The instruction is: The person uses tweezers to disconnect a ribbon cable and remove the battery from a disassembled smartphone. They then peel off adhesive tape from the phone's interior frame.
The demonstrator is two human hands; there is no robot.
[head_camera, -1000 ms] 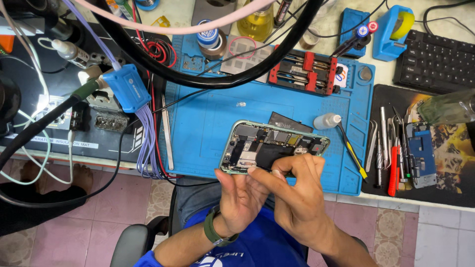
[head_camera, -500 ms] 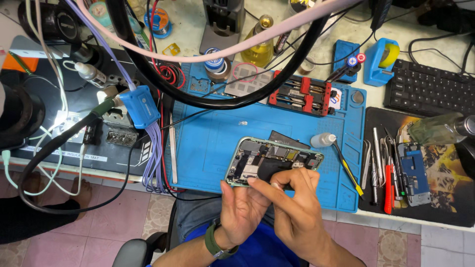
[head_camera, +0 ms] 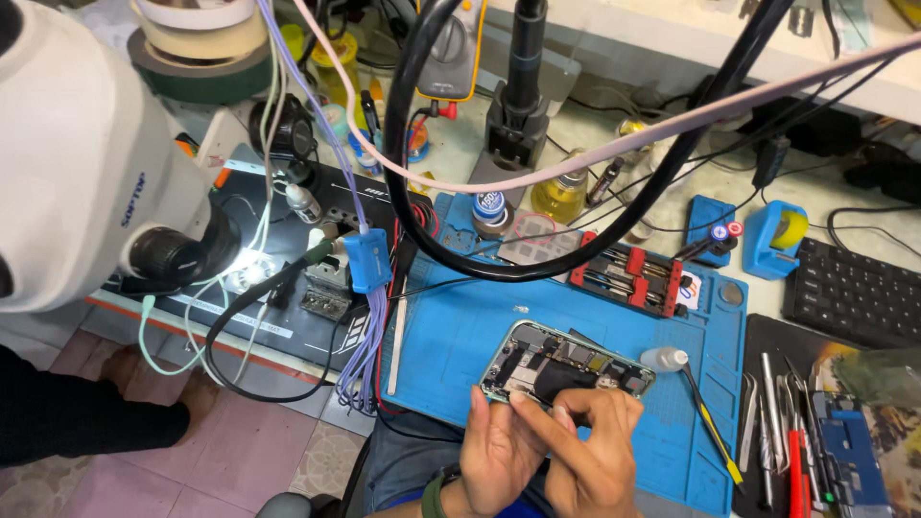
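— What is being worked on?

— An opened smartphone with a pale green metal frame (head_camera: 566, 369), its back off so the insides face up: a black battery block in the middle, silvery shields and small boards around it.

— How does it lie?

— Flat, turned slightly so its long side runs from near left to far right, on the near part of the blue silicone work mat (head_camera: 451, 336) on the bench.

— Is all of it visible?

— No. Its near edge is hidden under the left hand (head_camera: 499, 446) and right hand (head_camera: 590, 451), whose fingers touch it there.
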